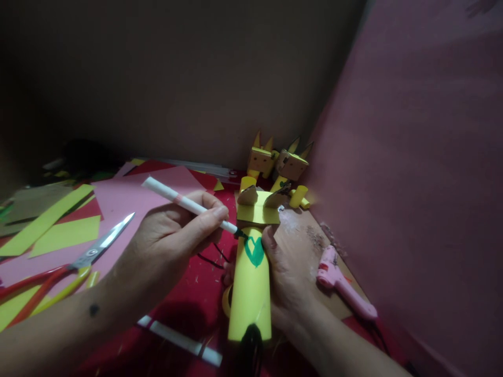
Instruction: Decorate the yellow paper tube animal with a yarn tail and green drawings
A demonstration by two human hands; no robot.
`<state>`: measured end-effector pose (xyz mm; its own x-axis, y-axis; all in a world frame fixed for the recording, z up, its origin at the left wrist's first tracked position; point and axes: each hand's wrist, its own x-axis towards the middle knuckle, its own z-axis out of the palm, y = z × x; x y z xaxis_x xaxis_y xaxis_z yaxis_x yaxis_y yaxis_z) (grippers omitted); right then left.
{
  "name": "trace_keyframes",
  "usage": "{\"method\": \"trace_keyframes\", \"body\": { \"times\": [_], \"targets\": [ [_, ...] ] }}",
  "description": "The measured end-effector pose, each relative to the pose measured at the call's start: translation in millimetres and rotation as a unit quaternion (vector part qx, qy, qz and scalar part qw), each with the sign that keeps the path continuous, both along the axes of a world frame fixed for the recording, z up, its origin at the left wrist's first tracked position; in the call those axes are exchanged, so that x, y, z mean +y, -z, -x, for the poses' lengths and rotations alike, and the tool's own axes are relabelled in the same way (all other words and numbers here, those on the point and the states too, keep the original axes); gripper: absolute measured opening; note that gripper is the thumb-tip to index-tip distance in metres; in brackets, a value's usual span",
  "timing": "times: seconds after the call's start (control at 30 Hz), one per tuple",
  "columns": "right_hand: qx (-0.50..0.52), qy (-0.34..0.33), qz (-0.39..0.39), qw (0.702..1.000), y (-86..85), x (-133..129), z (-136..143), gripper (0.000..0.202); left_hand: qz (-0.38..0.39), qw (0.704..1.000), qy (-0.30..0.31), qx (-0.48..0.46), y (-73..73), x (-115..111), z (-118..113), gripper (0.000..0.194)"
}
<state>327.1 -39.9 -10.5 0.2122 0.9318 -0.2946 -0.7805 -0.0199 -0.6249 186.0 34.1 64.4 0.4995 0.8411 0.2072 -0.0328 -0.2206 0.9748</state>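
Note:
My left hand (184, 222) is closed around a white marker (173, 193) with a green tip. That tip touches a green heart (254, 251), partly coloured in, on a yellow paper figure (248, 303). The figure has a tube-shaped body, a boxy yellow head with brown cardboard ears, and something black at its lower end. Wrapped around the tube from the right, my right hand (285, 283) holds it, thumb close to the heart and fingers mostly hidden behind.
Scissors (92, 253) lie on pink paper (145, 191) and yellow strips at left. A pink glue gun (346, 288) rests on cardboard at right, beside a pink wall. Two similar figures (261, 159) stand behind. A white strip (181, 337) lies in front on the red surface.

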Motion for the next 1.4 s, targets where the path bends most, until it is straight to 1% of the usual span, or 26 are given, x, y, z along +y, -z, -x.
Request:
{"method": "trace_keyframes", "body": {
  "times": [0.13,0.27,0.47,0.6,0.8,0.93,1.07,1.27,1.4],
  "targets": [
    [0.000,-0.005,0.000,1.000,-0.1,0.0,0.1,0.063,-0.002,1.000,0.003,-0.002,-0.9,-1.3,0.2,0.027],
    [0.017,-0.001,-0.003,1.000,1.9,1.1,-0.7,0.060,0.000,1.000,0.017,-0.010,0.2,-1.6,1.0,0.030],
    [0.014,0.000,-0.006,1.000,-0.1,0.8,-0.7,0.059,0.023,0.999,0.023,-0.008,2.4,0.5,3.0,0.032],
    [0.009,0.009,-0.005,1.000,-0.6,0.1,-0.5,0.059,0.024,0.999,0.021,0.000,0.3,-1.0,3.4,0.031],
    [0.031,0.000,0.007,0.999,3.3,1.3,-1.3,0.058,0.012,1.000,0.025,0.004,-3.4,-5.3,2.7,0.031],
    [0.037,0.005,0.022,0.999,3.0,1.2,-0.7,0.059,0.025,1.000,0.011,-0.004,0.6,-1.9,2.4,0.030],
    [0.025,0.010,0.012,1.000,1.6,0.6,-0.5,0.059,0.021,1.000,0.015,-0.010,3.7,-0.7,2.5,0.030],
    [0.031,-0.011,0.012,0.999,2.9,1.4,-1.5,0.060,0.006,1.000,0.026,0.004,-5.3,-8.0,0.6,0.031],
    [0.036,0.001,0.010,0.999,4.3,1.7,-1.4,0.062,0.017,1.000,0.017,-0.001,-2.5,-6.9,1.3,0.030]
  ]
}}
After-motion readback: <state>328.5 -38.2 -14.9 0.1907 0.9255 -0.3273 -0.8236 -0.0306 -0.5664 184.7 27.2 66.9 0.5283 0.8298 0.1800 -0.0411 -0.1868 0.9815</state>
